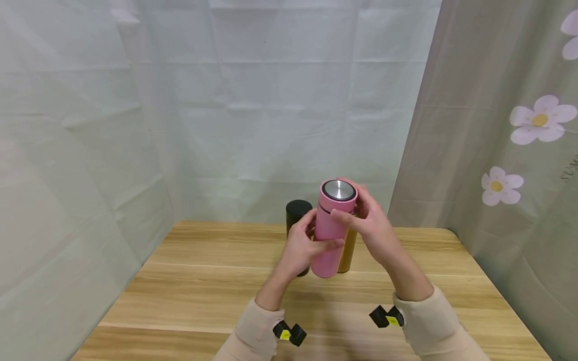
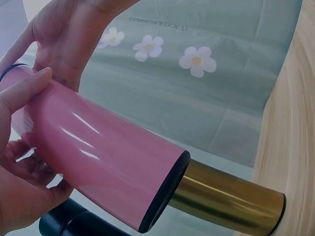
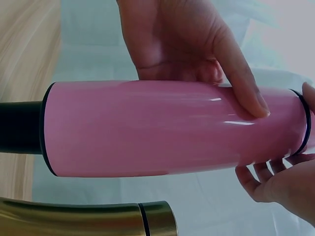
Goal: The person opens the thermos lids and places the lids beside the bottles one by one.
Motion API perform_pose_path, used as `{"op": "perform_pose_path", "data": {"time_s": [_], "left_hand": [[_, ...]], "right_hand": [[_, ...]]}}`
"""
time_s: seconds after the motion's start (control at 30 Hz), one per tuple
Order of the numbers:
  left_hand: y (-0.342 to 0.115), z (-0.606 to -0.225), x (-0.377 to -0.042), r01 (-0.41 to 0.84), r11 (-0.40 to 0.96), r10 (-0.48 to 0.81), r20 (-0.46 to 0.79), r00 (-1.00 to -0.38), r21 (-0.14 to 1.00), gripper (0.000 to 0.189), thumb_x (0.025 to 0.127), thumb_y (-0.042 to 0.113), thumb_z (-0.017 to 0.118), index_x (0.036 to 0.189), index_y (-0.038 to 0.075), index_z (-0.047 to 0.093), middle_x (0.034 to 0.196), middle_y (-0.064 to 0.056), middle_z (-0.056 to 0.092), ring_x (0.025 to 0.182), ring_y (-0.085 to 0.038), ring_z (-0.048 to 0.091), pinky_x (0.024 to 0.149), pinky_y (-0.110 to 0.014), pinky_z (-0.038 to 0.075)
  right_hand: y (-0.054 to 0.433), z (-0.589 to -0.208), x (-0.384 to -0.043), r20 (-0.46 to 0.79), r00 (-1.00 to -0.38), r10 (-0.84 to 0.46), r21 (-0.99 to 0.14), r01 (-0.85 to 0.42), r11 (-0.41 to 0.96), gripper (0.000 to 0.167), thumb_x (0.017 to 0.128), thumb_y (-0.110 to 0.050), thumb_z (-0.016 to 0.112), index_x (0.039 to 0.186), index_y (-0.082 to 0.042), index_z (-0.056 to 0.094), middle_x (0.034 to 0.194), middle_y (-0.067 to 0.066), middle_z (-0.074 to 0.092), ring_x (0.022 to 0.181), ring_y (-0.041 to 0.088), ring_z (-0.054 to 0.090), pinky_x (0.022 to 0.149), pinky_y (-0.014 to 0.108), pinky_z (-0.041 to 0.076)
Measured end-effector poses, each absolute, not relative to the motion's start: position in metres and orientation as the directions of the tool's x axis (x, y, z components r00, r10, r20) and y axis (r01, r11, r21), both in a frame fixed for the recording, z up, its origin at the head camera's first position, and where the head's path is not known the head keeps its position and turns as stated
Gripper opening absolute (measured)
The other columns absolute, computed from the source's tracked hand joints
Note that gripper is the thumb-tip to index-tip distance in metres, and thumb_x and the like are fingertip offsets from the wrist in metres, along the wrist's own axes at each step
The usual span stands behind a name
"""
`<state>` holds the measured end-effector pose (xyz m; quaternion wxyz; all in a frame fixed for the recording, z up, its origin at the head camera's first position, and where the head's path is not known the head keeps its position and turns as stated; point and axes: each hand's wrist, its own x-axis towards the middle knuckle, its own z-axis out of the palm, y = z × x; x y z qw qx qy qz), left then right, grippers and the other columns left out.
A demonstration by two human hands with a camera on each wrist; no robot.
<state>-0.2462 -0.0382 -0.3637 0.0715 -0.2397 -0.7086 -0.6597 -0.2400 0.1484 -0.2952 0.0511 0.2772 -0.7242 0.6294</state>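
A pink thermos bottle (image 1: 329,230) with a black ring and a brushed silver top is held above the table, slightly tilted. My left hand (image 1: 300,248) grips its body from the left, thumb across the front. Higher up, my right hand (image 1: 372,220) holds it around the lid and upper body, thumb on the near side. In the left wrist view the pink bottle's black-rimmed base (image 2: 165,191) points toward the table. The right wrist view shows the left thumb (image 3: 246,96) lying along the pink body, with the right fingers (image 3: 256,184) curled beneath it near the lid seam.
Behind the pink bottle, a black bottle (image 1: 298,208) stands to the left and a gold bottle (image 1: 347,253) to the right, both partly hidden. They stand on a wood-grain table (image 1: 203,281). Pale curtains (image 1: 289,100) surround its back and sides, with flower prints on the right.
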Motion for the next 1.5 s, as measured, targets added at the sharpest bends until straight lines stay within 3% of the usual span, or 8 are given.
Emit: {"op": "perform_pose_path", "data": {"time_s": [0.27, 0.5, 0.6, 0.83, 1.1, 1.27, 1.5], "left_hand": [[-0.0383, -0.3630, -0.2452, 0.428, -0.005, 0.243, 0.417, -0.876, 0.904, 0.070, 0.087, 0.020, 0.086, 0.148, 0.017, 0.053, 0.135, -0.004, 0.064, 0.118, -0.024, 0.065, 0.102, -0.046, 0.054], [-0.0361, -0.3638, -0.2466, 0.427, 0.011, 0.243, 0.412, -0.879, 0.904, 0.072, 0.086, 0.023, 0.088, 0.149, 0.020, 0.053, 0.135, -0.002, 0.065, 0.118, -0.022, 0.066, 0.101, -0.047, 0.054], [-0.0353, -0.3641, -0.2462, 0.428, 0.013, 0.244, 0.413, -0.878, 0.904, 0.072, 0.086, 0.023, 0.087, 0.149, 0.020, 0.053, 0.135, -0.002, 0.065, 0.118, -0.022, 0.066, 0.101, -0.047, 0.054], [-0.0367, -0.3618, -0.2446, 0.442, 0.009, 0.239, 0.427, -0.872, 0.897, 0.070, 0.087, 0.023, 0.086, 0.148, 0.017, 0.052, 0.135, -0.004, 0.064, 0.118, -0.024, 0.065, 0.101, -0.047, 0.054], [-0.0382, -0.3632, -0.2450, 0.437, 0.002, 0.244, 0.423, -0.873, 0.900, 0.069, 0.087, 0.024, 0.087, 0.147, 0.018, 0.053, 0.134, -0.004, 0.065, 0.118, -0.024, 0.065, 0.101, -0.047, 0.054], [-0.0380, -0.3638, -0.2464, 0.441, 0.009, 0.240, 0.426, -0.872, 0.898, 0.070, 0.086, 0.025, 0.087, 0.147, 0.019, 0.053, 0.135, -0.002, 0.064, 0.118, -0.024, 0.065, 0.101, -0.047, 0.054], [-0.0360, -0.3637, -0.2468, 0.431, -0.002, 0.248, 0.418, -0.874, 0.903, 0.071, 0.086, 0.024, 0.088, 0.147, 0.021, 0.054, 0.136, -0.001, 0.063, 0.121, -0.023, 0.064, 0.104, -0.047, 0.052]], "right_hand": [[0.1498, -0.2929, -0.2394, 0.427, -0.825, -0.370, -0.886, -0.464, 0.012, 0.069, 0.100, -0.015, 0.064, 0.162, -0.018, 0.035, 0.151, 0.006, 0.052, 0.134, 0.029, 0.052, 0.112, 0.048, 0.042], [0.1473, -0.2938, -0.2402, 0.386, -0.861, -0.331, -0.905, -0.423, 0.043, 0.081, 0.094, -0.016, 0.075, 0.161, -0.015, 0.029, 0.148, 0.009, 0.051, 0.132, 0.027, 0.052, 0.108, 0.037, 0.047], [0.1474, -0.2958, -0.2403, 0.386, -0.873, -0.300, -0.906, -0.420, 0.057, 0.077, 0.093, -0.015, 0.077, 0.155, -0.013, 0.031, 0.145, 0.009, 0.051, 0.128, 0.027, 0.052, 0.104, 0.036, 0.048], [0.1500, -0.2960, -0.2402, 0.443, -0.830, -0.340, -0.871, -0.489, 0.059, 0.060, 0.098, -0.017, 0.070, 0.153, -0.015, 0.046, 0.144, 0.006, 0.048, 0.128, 0.030, 0.053, 0.107, 0.045, 0.046], [0.1508, -0.2956, -0.2398, 0.422, -0.827, -0.371, -0.884, -0.466, 0.032, 0.072, 0.099, -0.017, 0.066, 0.163, -0.019, 0.033, 0.151, 0.006, 0.050, 0.135, 0.030, 0.051, 0.113, 0.058, 0.039], [0.1488, -0.2936, -0.2393, 0.414, -0.831, -0.372, -0.895, -0.446, 0.000, 0.077, 0.097, -0.016, 0.069, 0.163, -0.020, 0.030, 0.154, 0.006, 0.048, 0.139, 0.028, 0.049, 0.115, 0.049, 0.041], [0.1470, -0.2925, -0.2409, 0.414, -0.832, -0.370, -0.901, -0.432, -0.037, 0.082, 0.093, -0.008, 0.072, 0.162, -0.017, 0.029, 0.150, 0.011, 0.049, 0.133, 0.027, 0.053, 0.106, 0.028, 0.048]]}}
